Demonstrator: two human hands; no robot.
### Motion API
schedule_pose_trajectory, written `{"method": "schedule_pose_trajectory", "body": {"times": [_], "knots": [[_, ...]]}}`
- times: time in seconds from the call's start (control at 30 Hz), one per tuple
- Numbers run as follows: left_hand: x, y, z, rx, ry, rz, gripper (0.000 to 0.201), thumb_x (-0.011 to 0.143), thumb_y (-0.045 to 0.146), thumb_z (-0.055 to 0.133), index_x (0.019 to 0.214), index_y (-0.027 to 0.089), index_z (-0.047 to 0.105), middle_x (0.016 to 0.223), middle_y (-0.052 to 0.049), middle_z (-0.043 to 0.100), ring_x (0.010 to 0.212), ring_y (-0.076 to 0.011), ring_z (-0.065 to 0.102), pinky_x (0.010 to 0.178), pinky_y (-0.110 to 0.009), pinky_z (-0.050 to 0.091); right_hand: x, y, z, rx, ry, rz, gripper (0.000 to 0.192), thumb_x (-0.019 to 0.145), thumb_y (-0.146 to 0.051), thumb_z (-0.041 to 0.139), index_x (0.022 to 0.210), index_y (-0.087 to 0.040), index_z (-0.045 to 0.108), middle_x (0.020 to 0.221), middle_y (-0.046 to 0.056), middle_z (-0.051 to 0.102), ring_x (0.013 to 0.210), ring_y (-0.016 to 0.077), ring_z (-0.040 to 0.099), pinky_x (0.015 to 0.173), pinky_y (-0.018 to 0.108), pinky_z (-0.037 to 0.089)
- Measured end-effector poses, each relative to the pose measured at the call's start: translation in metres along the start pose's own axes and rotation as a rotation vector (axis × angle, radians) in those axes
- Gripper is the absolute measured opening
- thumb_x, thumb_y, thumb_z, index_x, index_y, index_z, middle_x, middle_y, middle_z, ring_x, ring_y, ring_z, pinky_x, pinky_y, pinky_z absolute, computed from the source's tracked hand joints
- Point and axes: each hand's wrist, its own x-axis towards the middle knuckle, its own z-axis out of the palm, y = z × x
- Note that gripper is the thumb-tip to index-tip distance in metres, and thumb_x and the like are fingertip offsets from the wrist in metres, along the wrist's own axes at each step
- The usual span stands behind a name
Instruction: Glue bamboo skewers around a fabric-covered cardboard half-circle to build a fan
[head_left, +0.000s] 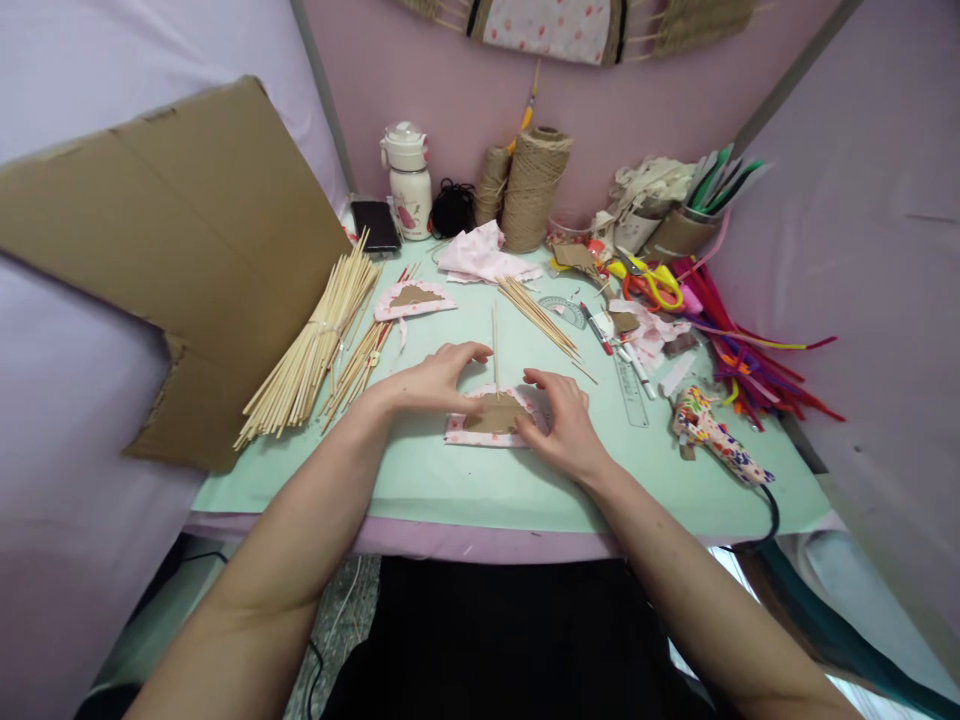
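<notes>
A half-round cardboard piece (491, 415), its edges wrapped in pink-patterned white fabric, lies on the table in front of me. One thin wooden skewer (496, 345) extends away from me from its top edge. My left hand (442, 378) is at the piece's left side, thumb and fingers apart, the lower fingertips by its upper left edge. On the other side, my right hand (562, 415) has its fingers spread and curved, with the thumb at the cardboard's right part. Neither hand grips the skewer. A second fabric-edged cardboard piece (416, 298) lies farther back to the left.
At left are a tied bundle of sticks (311, 350) and a large cardboard sheet (202, 230). Loose skewers (540, 318), scissors (652, 280), pipe cleaners (742, 350) and a patterned glue gun (720, 440) lie to the right. Twine spools (534, 190) and a bottle (409, 190) stand behind.
</notes>
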Motion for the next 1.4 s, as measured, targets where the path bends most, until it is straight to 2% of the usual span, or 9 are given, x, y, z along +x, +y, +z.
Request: {"method": "schedule_pose_trajectory", "body": {"times": [0.1,0.17,0.3,0.43,0.57,0.7,1.0,1.2,1.4], "knots": [[-0.005,0.001,-0.002,0.067,-0.107,-0.033,0.101,0.063,0.047,0.075,0.148,0.019,0.028,0.152,-0.013,0.035,0.141,-0.0304,0.032,0.113,-0.041,0.032,0.0,-0.001,-0.002,-0.012,-0.065,-0.026,0.063,0.077,-0.035,0.062,0.136,-0.021,0.043,0.131,0.013,0.057,0.121,0.0315,0.047,0.099,0.048,0.035],[-0.008,0.0,0.0,0.129,-0.137,-0.046,0.109,0.06,0.05,0.077,0.15,0.018,0.024,0.157,-0.015,0.026,0.145,-0.0324,0.022,0.116,-0.043,0.026,0.001,-0.002,-0.003,-0.02,-0.093,-0.044,0.068,0.077,-0.04,0.064,0.138,-0.021,0.041,0.133,0.014,0.056,0.122,0.0326,0.046,0.1,0.049,0.034],[-0.01,-0.004,0.004,0.197,-0.156,-0.031,0.111,0.061,0.052,0.078,0.151,0.02,0.022,0.161,-0.015,0.017,0.149,-0.0342,0.01,0.118,-0.048,0.021,0.002,-0.005,-0.006,-0.02,-0.103,-0.052,0.067,0.079,-0.042,0.063,0.139,-0.022,0.041,0.134,0.014,0.055,0.122,0.0334,0.045,0.1,0.049,0.034],[-0.008,-0.004,0.007,0.222,-0.181,-0.005,0.099,0.062,0.05,0.08,0.146,0.025,0.035,0.162,-0.014,0.013,0.149,-0.0374,0.004,0.117,-0.055,0.017,0.001,-0.007,-0.008,-0.062,-0.13,-0.063,0.066,0.079,-0.042,0.063,0.138,-0.022,0.043,0.132,0.013,0.056,0.122,0.0331,0.046,0.099,0.048,0.035],[-0.007,0.0,0.01,0.187,-0.152,0.01,0.086,0.061,0.042,0.084,0.136,0.026,0.046,0.161,-0.013,0.016,0.149,-0.0383,0.004,0.117,-0.059,0.015,-0.002,-0.005,-0.011,-0.08,-0.169,-0.078,0.076,0.075,-0.045,0.069,0.14,-0.022,0.038,0.13,0.013,0.055,0.123,0.033,0.045,0.101,0.048,0.034],[-0.008,0.004,0.012,0.15,-0.098,0.009,0.088,0.058,0.036,0.087,0.134,0.026,0.043,0.161,-0.012,0.017,0.15,-0.0362,0.005,0.118,-0.058,0.013,-0.004,-0.003,-0.012,-0.078,-0.178,-0.095,0.08,0.074,-0.046,0.072,0.141,-0.021,0.036,0.13,0.014,0.055,0.123,0.0333,0.043,0.102,0.048,0.033],[-0.01,0.006,0.011,0.151,-0.113,-0.051,0.085,0.06,0.033,0.086,0.133,0.028,0.042,0.162,-0.011,0.016,0.15,-0.0363,0.004,0.118,-0.061,0.012,-0.002,-0.003,-0.013,-0.069,-0.204,-0.105,0.083,0.076,-0.045,0.071,0.146,-0.025,0.031,0.131,0.014,0.055,0.122,0.0345,0.044,0.099,0.05,0.033],[-0.011,0.007,0.011,0.141,-0.116,-0.068,0.085,0.06,0.034,0.086,0.134,0.029,0.043,0.161,-0.011,0.019,0.15,-0.0353,0.006,0.118,-0.06,0.013,-0.001,-0.004,-0.013,-0.047,-0.215,-0.089,0.082,0.076,-0.044,0.07,0.146,-0.026,0.031,0.132,0.014,0.055,0.122,0.0357,0.045,0.099,0.051,0.032],[-0.01,0.007,0.01,0.153,-0.13,-0.072,0.087,0.06,0.035,0.086,0.134,0.028,0.042,0.161,-0.012,0.018,0.15,-0.0351,0.006,0.119,-0.058,0.013,0.001,-0.004,-0.013,-0.061,-0.222,-0.086,0.078,0.076,-0.044,0.071,0.142,-0.023,0.035,0.131,0.013,0.056,0.122,0.0332,0.045,0.101,0.049,0.031]]}}
